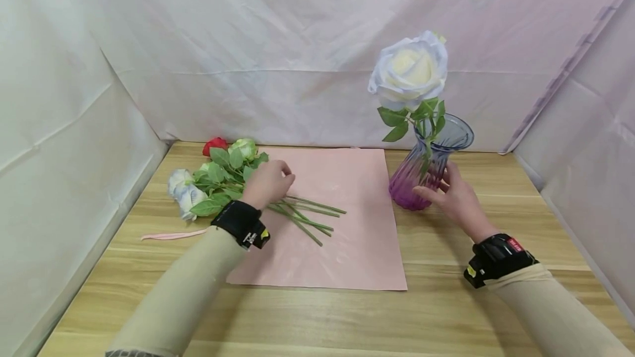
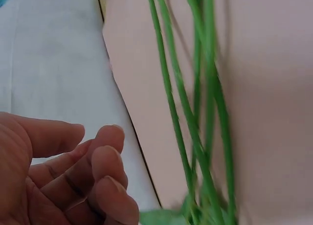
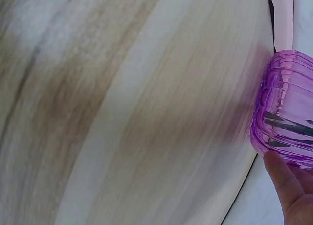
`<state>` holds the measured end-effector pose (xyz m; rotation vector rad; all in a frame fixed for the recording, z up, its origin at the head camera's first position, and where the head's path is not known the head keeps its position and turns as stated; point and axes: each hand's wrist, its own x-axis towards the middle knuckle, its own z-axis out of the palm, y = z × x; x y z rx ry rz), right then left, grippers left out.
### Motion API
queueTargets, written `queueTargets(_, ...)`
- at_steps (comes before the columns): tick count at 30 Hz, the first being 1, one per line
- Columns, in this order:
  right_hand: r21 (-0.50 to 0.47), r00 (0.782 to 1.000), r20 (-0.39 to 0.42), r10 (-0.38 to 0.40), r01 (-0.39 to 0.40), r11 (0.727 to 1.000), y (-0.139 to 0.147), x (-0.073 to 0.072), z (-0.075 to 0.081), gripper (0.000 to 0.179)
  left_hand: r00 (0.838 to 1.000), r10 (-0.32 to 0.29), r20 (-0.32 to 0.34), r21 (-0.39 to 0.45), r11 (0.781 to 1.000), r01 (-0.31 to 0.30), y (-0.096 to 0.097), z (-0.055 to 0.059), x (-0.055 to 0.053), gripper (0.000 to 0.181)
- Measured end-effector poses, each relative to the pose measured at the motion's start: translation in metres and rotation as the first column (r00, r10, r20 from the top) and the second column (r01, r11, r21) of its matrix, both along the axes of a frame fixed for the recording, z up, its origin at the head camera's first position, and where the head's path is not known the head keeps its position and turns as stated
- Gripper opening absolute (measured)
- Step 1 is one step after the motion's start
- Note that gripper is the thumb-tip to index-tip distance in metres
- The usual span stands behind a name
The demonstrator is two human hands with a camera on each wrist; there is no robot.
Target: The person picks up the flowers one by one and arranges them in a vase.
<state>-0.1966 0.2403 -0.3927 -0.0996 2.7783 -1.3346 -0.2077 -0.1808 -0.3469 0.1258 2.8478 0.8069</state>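
My right hand (image 1: 458, 200) holds a glass vase (image 1: 409, 183) low on its body, thumb in front and fingers at the right side. The ribbed vase is purple below and blue-grey at the flared mouth. A large pale blue-and-white rose (image 1: 409, 73) leans left in it, its stem visible through the glass. My left hand (image 1: 268, 183) hovers with loosely curled fingers over a bundle of artificial roses; nothing is between thumb and fingers in the left wrist view. Green stems (image 2: 171, 93) of that bundle cross on the pink wrapping sheet (image 1: 342, 258).
Red, pale green and pale blue rose heads (image 1: 186, 191) lie at the left, leaves partly over the sheet. A thin pink ribbon (image 1: 173, 235) lies in front of them. White cloth (image 1: 297, 32) hangs behind and on both sides of the wooden table (image 1: 322, 324).
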Motion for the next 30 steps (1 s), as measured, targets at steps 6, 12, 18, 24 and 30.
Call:
queueTargets(6, -0.011, 1.000, 0.003, -0.001, 0.001, 1.000, 0.000, 0.000, 0.000, 0.109, 0.997, 0.076, 0.000, -0.104, 0.992, -0.075, -0.044, -0.009, 0.000, 0.020)
queueTargets(12, -0.010, 1.000, -0.001, 0.003, -0.003, 1.000, -0.001, 0.001, 0.001, 0.108, 0.990, 0.140, 0.023, -0.183, 0.974, -0.134, -0.074, -0.017, 0.002, 0.017)
queueTargets(18, -0.011, 1.000, -0.010, 0.004, -0.004, 1.000, 0.000, 0.000, -0.001, 0.107, 0.985, 0.168, 0.041, -0.271, 0.951, -0.151, -0.083, -0.017, 0.002, 0.024)
queueTargets(24, -0.008, 1.000, 0.000, -0.001, 0.001, 1.000, 0.000, 0.000, -0.001, 0.107, 0.985, 0.169, 0.022, -0.313, 0.937, -0.153, -0.087, -0.026, 0.000, 0.031)
queueTargets(30, -0.007, 1.000, 0.013, -0.005, 0.005, 1.000, 0.000, 0.001, 0.000, 0.107, 0.986, 0.165, -0.011, -0.311, 0.937, -0.160, -0.091, -0.034, -0.001, 0.019)
